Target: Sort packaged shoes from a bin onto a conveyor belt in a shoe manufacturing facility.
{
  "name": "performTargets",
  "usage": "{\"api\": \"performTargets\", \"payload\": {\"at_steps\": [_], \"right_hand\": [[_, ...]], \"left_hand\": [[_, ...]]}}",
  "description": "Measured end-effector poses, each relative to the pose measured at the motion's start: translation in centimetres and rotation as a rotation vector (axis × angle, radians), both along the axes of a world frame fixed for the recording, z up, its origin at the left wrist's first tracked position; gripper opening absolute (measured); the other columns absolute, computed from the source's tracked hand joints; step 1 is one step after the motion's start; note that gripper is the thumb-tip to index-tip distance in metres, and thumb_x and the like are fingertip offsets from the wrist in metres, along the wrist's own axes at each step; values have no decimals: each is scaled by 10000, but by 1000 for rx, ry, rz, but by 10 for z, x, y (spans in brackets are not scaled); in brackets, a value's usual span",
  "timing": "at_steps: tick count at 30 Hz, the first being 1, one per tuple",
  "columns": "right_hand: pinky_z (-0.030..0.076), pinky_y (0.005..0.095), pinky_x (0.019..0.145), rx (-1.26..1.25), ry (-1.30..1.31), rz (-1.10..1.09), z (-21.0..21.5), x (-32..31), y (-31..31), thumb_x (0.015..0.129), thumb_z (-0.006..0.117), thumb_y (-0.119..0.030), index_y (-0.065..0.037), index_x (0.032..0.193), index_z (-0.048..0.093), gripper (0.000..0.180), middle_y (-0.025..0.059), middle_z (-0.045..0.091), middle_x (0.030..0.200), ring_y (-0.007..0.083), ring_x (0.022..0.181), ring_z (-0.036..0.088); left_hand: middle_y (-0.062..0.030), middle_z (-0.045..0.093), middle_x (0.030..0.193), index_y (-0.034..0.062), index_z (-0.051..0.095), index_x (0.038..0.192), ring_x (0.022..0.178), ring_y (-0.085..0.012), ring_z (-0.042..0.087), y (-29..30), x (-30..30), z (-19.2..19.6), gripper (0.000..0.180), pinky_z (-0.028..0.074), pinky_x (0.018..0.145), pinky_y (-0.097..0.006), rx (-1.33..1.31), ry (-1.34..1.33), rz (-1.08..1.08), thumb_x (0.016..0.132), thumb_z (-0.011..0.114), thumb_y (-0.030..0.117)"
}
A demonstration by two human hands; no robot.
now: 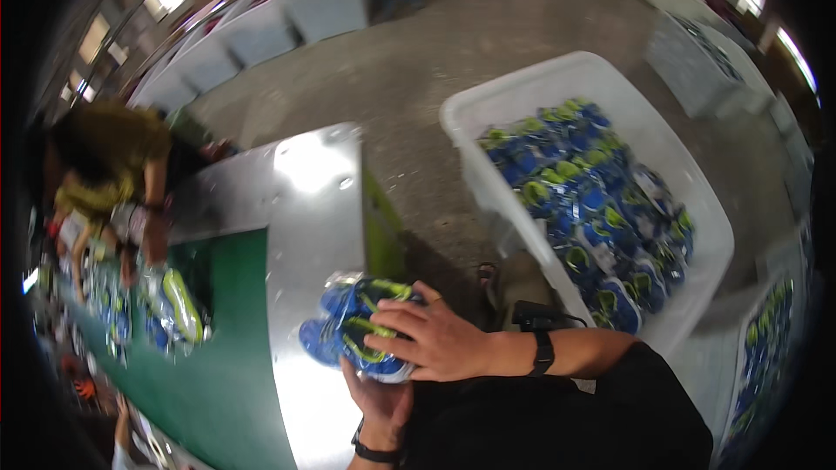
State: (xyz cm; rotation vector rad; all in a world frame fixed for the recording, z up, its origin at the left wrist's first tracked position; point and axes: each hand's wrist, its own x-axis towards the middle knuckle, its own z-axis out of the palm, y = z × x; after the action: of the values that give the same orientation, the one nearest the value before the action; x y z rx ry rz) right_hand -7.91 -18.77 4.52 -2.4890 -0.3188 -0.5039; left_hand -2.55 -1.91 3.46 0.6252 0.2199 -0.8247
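A pair of blue shoes (327,341) with lime-green linings, wrapped in clear plastic, is between my hands above the metal end of the table. My right hand (438,339) lies over the shoes from the right, its fingers pressed on their openings. From below, my left hand (380,396) grips the near end of the pair; part of its fingers is hidden beneath the shoes. The toes point left, toward the green conveyor belt (235,400).
To the right stands a large white bin (601,65) holding many wrapped blue shoes (601,200). More wrapped shoes (178,309) lie on the belt, near a co-worker (113,157) in a yellowish top. White bins (326,4) line the far side; another shoe-filled bin (758,365) is at far right.
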Motion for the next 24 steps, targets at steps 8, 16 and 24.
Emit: {"api": "performTargets", "payload": {"at_steps": [8,16,24], "right_hand": [[390,521,988,66,-36,-131,26,-66,-83,658,829,-221,-130,1246,572,648,92,542,1304,283,1282,526],[395,500,1073,-289,-112,-654,54,-124,-261,611,836,-214,-85,1252,562,709,130,561,1334,347,1287,512],[391,501,1116,-236,221,-1446,15,-154,-426,779,820,-242,-86,1526,366,888,170,535,1415,369,1353,473]], "left_hand": [[-88,501,1499,135,421,1514,1388,-279,466,-31,-16,-3,643,385,1136,-505,-19,-260,-332,1031,417,560],[-141,648,1255,86,525,1402,1148,-296,621,1,11,-17,559,520,964,-447,270,-311,-277,1036,434,497],[-106,663,1144,76,533,1367,1050,-260,631,11,25,-15,518,527,899,-414,341,-314,-193,1015,482,453]]}}
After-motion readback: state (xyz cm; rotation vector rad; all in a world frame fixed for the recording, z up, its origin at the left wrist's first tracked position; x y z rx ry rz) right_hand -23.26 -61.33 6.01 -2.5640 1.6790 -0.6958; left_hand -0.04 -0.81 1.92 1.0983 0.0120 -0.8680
